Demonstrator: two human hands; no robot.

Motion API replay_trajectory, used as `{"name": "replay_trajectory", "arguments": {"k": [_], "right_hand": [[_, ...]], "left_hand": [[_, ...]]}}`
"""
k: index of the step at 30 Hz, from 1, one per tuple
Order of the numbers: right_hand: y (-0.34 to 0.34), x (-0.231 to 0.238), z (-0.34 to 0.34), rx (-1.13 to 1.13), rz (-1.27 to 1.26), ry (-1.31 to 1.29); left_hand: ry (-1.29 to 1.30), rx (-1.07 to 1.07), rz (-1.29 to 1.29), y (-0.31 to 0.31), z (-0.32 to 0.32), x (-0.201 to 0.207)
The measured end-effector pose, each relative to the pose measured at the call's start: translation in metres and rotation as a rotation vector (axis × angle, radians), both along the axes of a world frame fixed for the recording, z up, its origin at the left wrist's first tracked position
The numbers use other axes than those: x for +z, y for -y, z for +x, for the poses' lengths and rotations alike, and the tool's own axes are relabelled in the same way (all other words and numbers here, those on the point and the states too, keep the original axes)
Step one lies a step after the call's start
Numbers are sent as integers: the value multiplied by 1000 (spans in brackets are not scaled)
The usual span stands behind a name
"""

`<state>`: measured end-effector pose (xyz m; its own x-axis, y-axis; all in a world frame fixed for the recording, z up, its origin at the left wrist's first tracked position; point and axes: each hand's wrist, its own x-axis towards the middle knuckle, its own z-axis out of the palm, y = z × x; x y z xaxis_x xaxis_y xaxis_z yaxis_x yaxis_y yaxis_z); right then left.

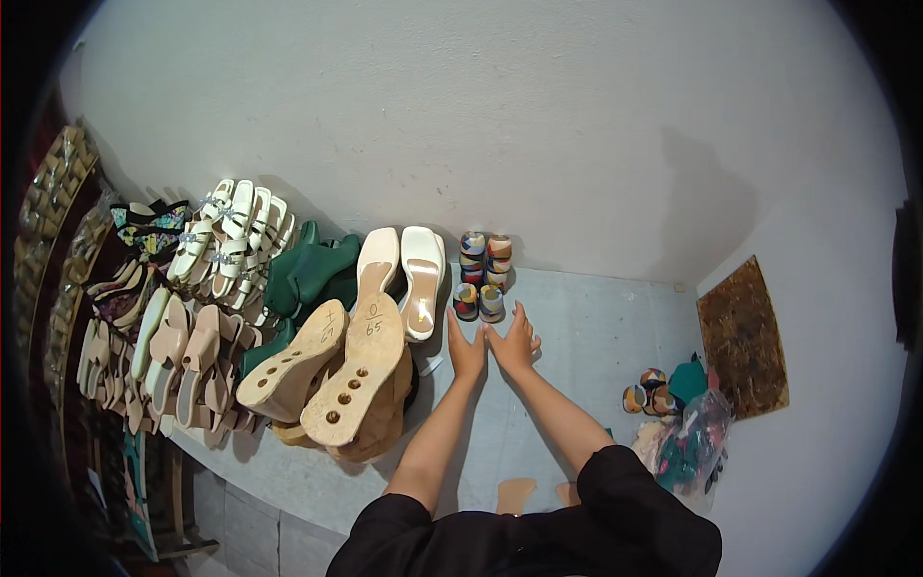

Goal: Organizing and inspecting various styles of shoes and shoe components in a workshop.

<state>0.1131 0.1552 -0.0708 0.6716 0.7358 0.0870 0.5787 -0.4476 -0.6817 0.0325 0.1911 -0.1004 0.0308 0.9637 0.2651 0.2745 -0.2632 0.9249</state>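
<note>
Both my arms reach forward over the table. My left hand and my right hand lie close together, thumbs nearly meeting and fingers spread. Neither has anything in its grasp. Just beyond the fingertips stand small shoe heels covered in multicoloured patchwork, in two short rows running toward the wall. The nearest are a left heel and a right heel, flanked by my fingers; whether skin touches them I cannot tell. Farther back stand another left heel and right heel.
Left of my hands are cream insole-like soles, large wooden shoe forms, green shoe lasts, white sandals and beige sandals. At right lie more patchwork heels, a plastic bag and a brown board. A tan piece lies near me.
</note>
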Motion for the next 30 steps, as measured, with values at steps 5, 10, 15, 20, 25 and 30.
{"name": "replay_trajectory", "arguments": {"k": [5,10,15,20,25,30], "right_hand": [[87,-21,9,-91,228,-201],[188,-21,27,-230,146,58],[255,10,95,-248,-212,458],[274,26,150,-350,-315,515],[269,45,145,-327,-495,288],[265,23,153,-223,-527,480]], "left_hand": [[20,-110,-90,95,-22,-9],[53,-174,-199,164,-45,7],[46,-240,-87,198,-64,12],[133,-300,-103,217,-64,22],[151,-313,-142,226,-64,25],[159,-297,-173,231,-71,28]]}}
